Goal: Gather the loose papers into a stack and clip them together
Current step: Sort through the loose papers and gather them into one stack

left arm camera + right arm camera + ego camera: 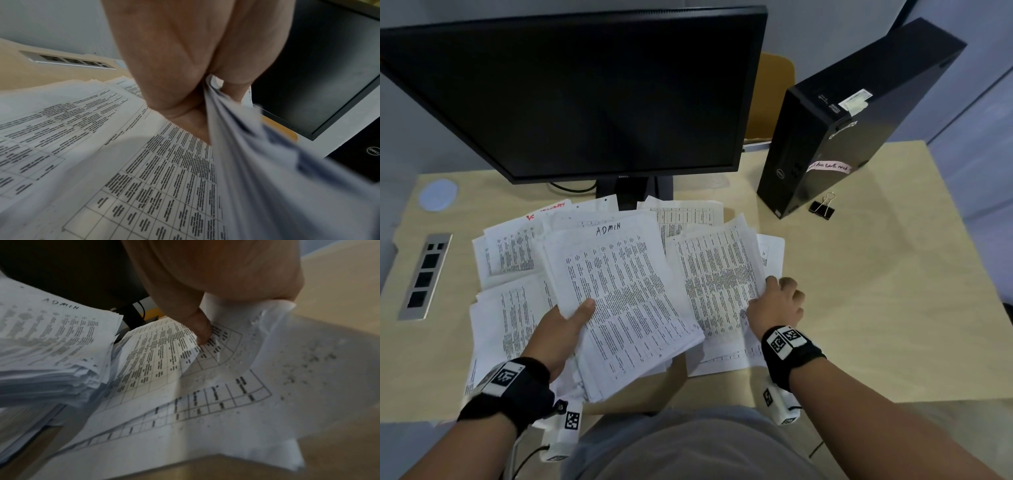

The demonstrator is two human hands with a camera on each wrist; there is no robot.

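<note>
Printed white papers lie scattered over the desk in front of the monitor. My left hand [566,322] grips a thick bundle of papers [619,294] marked "ADMIN", lifted off the desk, thumb on top; the left wrist view shows the fingers pinching the bundle's edge [218,104]. My right hand [777,305] pinches the right edge of a sheet [719,274] in the right-hand pile, and in the right wrist view the thumb [202,331] presses on a curled sheet [236,353]. A black binder clip [822,206] lies on the desk beside the computer tower, apart from both hands.
A large black monitor [585,92] stands behind the papers, its stand [633,192] among them. A black computer tower [852,120] is at the back right. A socket panel [426,275] is set in the desk [876,291] at left. More papers [510,253] lie at left.
</note>
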